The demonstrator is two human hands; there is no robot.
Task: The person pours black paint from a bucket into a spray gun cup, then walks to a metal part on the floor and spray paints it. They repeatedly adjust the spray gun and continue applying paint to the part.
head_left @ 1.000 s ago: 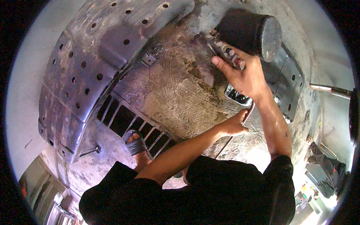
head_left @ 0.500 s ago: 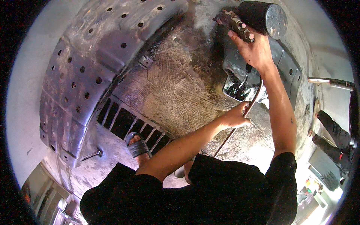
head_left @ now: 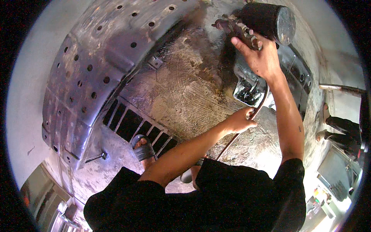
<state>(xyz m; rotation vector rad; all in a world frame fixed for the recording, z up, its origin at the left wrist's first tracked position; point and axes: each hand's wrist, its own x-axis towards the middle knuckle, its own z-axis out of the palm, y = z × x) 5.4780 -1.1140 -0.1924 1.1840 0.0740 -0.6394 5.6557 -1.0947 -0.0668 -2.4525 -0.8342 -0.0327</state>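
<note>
My right hand [head_left: 264, 58] is wrapped round a spray gun [head_left: 240, 31] with a large dark cylindrical cup [head_left: 284, 25]. The gun's nozzle end points to the far left, above the floor. A thin brown hose [head_left: 264, 97] runs down from under that hand. Lower down, my left hand [head_left: 240, 120] is closed on the hose, which trails on toward my body. Beneath my right hand and forearm lies a glossy black moulded metal part [head_left: 247, 87], partly hidden by them. To the left stands a big dark metal panel [head_left: 112, 63] with several round holes.
A barred floor grate [head_left: 133, 123] lies beside my sandalled foot [head_left: 143, 149]. The concrete floor [head_left: 181, 96] is wet and stained. A metal bar [head_left: 340, 88] juts in at the right, near another person's dark-trousered legs [head_left: 342, 125]. A pale wall [head_left: 27, 96] rises at left.
My right hand and the spray gun have shifted slightly left. My left hand keeps its hold on the hose. The panel and grate sit slightly differently in the picture.
</note>
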